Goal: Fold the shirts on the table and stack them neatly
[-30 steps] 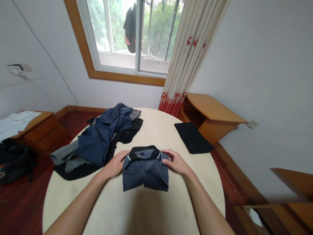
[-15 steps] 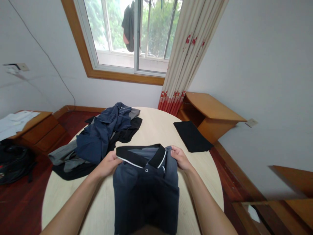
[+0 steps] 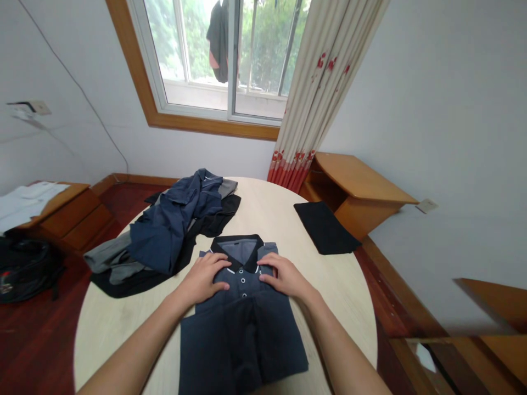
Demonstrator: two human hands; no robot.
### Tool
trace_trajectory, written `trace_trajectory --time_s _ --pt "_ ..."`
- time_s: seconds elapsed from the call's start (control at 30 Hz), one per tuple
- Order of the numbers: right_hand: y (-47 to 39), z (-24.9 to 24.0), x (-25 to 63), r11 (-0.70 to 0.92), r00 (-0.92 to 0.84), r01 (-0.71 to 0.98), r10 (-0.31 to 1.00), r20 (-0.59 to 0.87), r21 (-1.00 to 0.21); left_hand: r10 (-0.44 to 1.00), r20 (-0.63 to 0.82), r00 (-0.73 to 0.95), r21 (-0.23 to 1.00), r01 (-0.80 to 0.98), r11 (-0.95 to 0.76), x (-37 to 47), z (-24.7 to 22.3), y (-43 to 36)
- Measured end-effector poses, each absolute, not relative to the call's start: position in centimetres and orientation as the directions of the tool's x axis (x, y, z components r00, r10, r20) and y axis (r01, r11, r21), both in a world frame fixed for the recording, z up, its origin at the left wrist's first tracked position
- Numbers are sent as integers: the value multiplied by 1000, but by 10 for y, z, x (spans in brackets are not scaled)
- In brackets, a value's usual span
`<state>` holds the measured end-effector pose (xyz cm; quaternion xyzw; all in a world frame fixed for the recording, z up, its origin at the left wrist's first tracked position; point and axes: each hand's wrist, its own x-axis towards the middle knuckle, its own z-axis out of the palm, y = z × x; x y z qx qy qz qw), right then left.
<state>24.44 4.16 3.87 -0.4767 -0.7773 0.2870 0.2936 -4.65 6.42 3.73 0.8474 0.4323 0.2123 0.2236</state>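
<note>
Lowered since earlier, your polo shirt (image 3: 242,329) lies on the table (image 3: 99,329); your left hand (image 3: 206,278) and right hand (image 3: 284,275) touch it near the collar (image 3: 252,264), fingers spread, released.

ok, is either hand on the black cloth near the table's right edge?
No, the left hand and right hand are both on the polo shirt, while the black cloth lies apart from them.

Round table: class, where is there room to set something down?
Bare: far tabletop between clothes pile and folded black cloth; right, between cloth and right forearm; near left, between pile and left forearm. Crowded: under the pile; centre, where left hand and right hand rest on the polo shirt.
</note>
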Motion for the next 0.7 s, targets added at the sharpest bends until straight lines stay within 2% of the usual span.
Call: trace_trajectory --time_s 0.07,0.13,0.2,0.27,0.33,0.4,0.47,0.53,0.6,0.7 --pt "41 39 240 389 -396 653 907 145 -649 827 131 546 500 684 -531 -43 34 64" --pt "42 40 240 356 -378 716 921 95 -601 829 101 550 488 699 -523 -41 34 65" --pt "44 42 244 354 -367 715 924 108 -603 821 89 564 519 677 -521 -40 39 66" --pt "46 44 254 367 -315 653 927 204 -663 825 160 541 583 623 -522 -42 49 65" --pt "49 46 269 348 -162 566 936 314 -747 853 340 397 634 573 -520 -50 61 64" --pt "53 44 289 268 82 497 932 352 -825 827 549 122 636 581 -508 -63 72 64" --pt "59 38 308 173 317 487 878 358 -856 704 695 -143 607 641 -469 -78 80 67" --pt "64 29 320 107 434 549 811 392 -829 575 774 -264 564 700 -437 -90 82 71" --pt "69 21 323 105 412 634 793 450 -766 520 821 -237 504 730 -462 -93 79 75" --pt "71 15 310 214 223 695 843 489 -686 599 801 14 410 715 -565 -78 67 76"
